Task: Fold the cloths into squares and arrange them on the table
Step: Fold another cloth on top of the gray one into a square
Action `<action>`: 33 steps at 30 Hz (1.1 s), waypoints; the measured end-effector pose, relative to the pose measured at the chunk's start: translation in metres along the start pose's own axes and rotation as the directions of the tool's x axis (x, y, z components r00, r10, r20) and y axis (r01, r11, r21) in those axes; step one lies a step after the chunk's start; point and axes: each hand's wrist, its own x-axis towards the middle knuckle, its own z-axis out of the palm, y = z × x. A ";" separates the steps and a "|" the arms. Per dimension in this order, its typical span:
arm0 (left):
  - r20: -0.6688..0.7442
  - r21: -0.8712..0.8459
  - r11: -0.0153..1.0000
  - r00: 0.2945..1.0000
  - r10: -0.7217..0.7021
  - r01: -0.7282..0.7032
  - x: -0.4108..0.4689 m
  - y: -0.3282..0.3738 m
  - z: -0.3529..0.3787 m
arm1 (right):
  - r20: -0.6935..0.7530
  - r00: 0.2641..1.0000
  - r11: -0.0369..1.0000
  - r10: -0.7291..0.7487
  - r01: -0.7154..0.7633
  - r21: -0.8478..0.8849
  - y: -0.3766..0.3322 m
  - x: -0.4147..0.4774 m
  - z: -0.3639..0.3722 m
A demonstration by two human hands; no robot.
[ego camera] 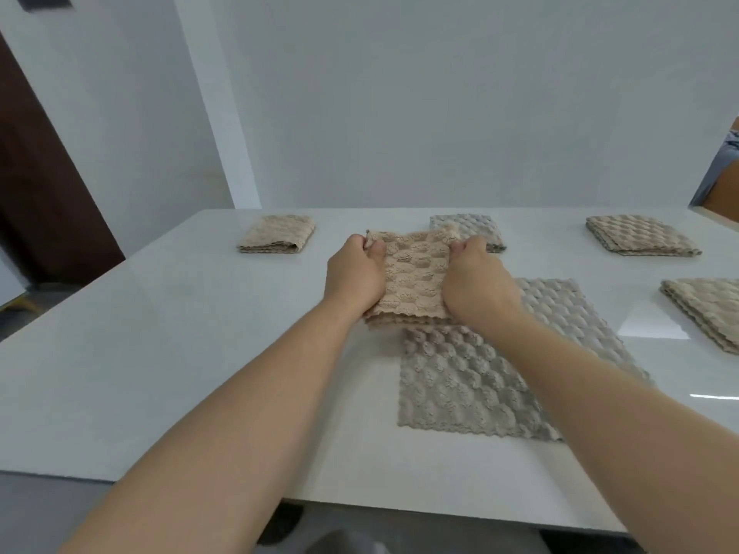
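A folded beige cloth with a bumpy texture is held just above the middle of the white table. My left hand grips its left edge and far corner. My right hand grips its right edge. Under it and towards me lies an unfolded grey cloth, spread flat. Folded squares lie around: a beige one at the far left, a grey one behind my right hand, a beige one at the far right, another beige one at the right edge.
A pale wall runs behind the table. A dark door stands at the left. Part of another person shows at the right edge. Bare tabletop spreads to the left of my arms.
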 end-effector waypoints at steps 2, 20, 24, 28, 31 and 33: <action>-0.008 0.064 0.998 1.000 -0.014 0.015 0.006 -0.021 -0.036 | 0.042 0.998 0.990 -0.038 0.032 0.137 -0.030 -0.008 0.023; 0.140 0.314 0.948 0.990 -0.001 -0.043 0.018 -0.183 -0.207 | 0.381 0.914 0.990 -0.138 0.131 0.044 -0.184 -0.067 0.174; 0.209 0.407 0.910 0.978 -0.005 -0.083 0.025 -0.202 -0.211 | 0.420 0.896 0.975 -0.142 0.201 -0.098 -0.190 -0.069 0.181; 0.237 0.599 0.787 0.972 0.004 -0.149 0.027 -0.209 -0.209 | 0.436 0.890 0.946 -0.131 0.244 -0.215 -0.192 -0.070 0.187; 0.244 0.772 0.613 0.969 -0.044 -0.167 0.028 -0.200 -0.213 | 0.371 0.910 0.907 -0.186 0.304 -0.291 -0.194 -0.072 0.188; 0.220 0.797 0.582 0.975 -0.028 -0.163 0.027 -0.190 -0.213 | 0.279 0.905 0.851 -0.320 0.404 -0.336 -0.192 -0.072 0.189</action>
